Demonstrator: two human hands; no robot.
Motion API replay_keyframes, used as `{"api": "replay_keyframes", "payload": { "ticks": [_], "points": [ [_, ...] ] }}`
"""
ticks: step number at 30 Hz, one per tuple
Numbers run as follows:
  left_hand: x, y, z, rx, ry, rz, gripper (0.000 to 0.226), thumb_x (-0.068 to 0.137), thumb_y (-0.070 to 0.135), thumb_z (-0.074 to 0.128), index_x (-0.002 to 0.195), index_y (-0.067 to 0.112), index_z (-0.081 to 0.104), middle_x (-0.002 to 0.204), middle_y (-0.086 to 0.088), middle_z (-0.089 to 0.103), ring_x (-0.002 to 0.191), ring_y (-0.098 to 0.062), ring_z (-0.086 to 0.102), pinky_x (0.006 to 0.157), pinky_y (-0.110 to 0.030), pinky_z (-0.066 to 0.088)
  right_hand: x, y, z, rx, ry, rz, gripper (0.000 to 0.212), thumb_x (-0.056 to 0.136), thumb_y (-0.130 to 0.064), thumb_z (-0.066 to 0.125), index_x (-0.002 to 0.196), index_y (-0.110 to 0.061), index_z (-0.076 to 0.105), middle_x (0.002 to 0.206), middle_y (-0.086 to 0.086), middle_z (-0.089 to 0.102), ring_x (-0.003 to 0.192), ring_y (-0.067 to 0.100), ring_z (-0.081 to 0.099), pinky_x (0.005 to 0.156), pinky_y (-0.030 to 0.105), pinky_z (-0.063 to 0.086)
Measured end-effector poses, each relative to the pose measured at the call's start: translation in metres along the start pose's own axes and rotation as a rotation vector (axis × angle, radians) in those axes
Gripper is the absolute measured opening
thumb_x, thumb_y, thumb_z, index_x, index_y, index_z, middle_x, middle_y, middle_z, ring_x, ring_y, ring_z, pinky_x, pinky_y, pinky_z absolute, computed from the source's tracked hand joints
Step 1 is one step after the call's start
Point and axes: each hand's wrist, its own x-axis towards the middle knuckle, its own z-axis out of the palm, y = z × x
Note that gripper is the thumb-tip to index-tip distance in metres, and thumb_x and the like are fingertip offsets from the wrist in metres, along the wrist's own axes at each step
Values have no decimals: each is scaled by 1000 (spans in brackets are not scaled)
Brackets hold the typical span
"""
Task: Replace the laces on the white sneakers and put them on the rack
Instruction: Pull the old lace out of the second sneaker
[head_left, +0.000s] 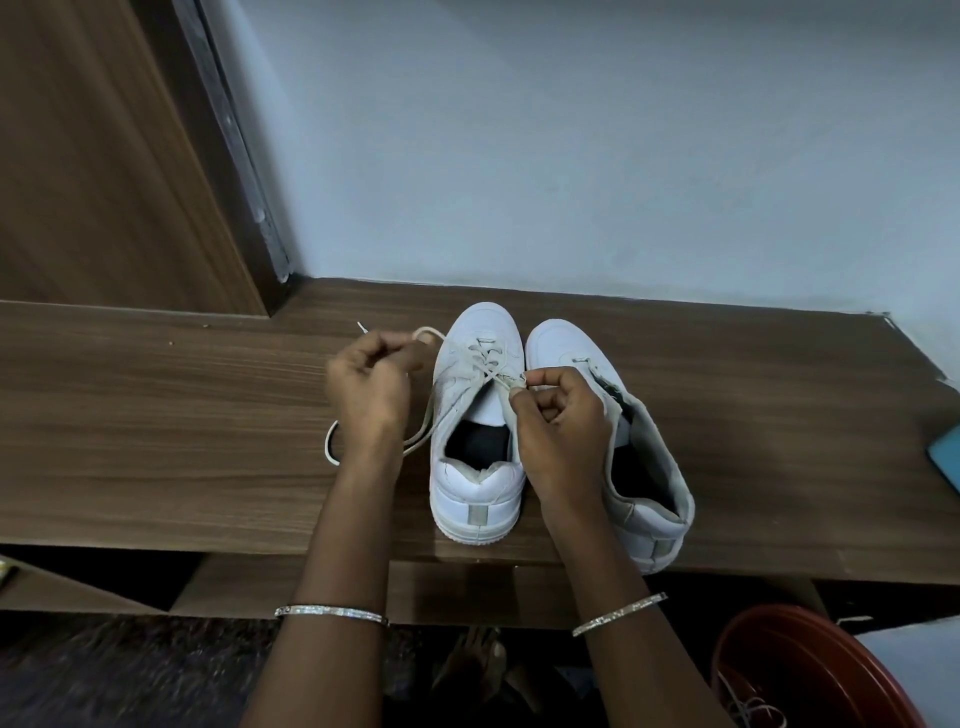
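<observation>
Two white sneakers stand side by side on the wooden rack top (727, 415), toes toward the wall. The left sneaker (475, 415) has an off-white lace (431, 338) threaded through its front eyelets. My left hand (371, 384) pinches one end of that lace, pulled out to the left, with a loose loop trailing on the wood beside my wrist. My right hand (563, 415) pinches the other lace end at the left sneaker's upper eyelets. The right sneaker (623, 441) lies partly hidden behind my right hand and shows one lace bar near its toe.
A red-brown plastic tub (810, 670) with loose laces inside sits at the lower right. A teal object (948, 457) pokes in at the right edge. A wooden door (104, 156) stands at the left, and a pale wall (571, 156) runs behind the rack.
</observation>
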Motion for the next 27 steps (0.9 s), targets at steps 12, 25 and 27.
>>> {"api": "replay_keyframes", "payload": {
  "ticks": [12, 25, 27],
  "points": [
    [10, -2, -22, 558, 45, 317, 54, 64, 48, 65, 115, 30, 62, 120, 1, 59, 115, -25, 55, 100, -48, 44, -2, -4, 7, -292, -94, -384, 32, 78, -15, 58, 107, -24, 68, 102, -6, 59, 82, 14, 60, 71, 38, 53],
    [4, -14, -17, 828, -390, 486, 55, 56, 62, 64, 103, 35, 50, 112, 12, 54, 104, -15, 49, 86, -40, 40, 11, -2, 12, -553, -112, -564, 6, 88, -21, 64, 94, -21, 66, 90, -3, 66, 84, 23, 60, 66, 41, 51],
    [5, -13, -15, 750, -414, 504, 37, 61, 46, 75, 83, 31, 50, 88, 10, 57, 78, -11, 52, 68, -31, 39, 11, -3, 13, -502, -92, -521, 3, 89, -22, 61, 92, -20, 62, 85, -4, 66, 77, 21, 61, 64, 41, 51]
  ]
}}
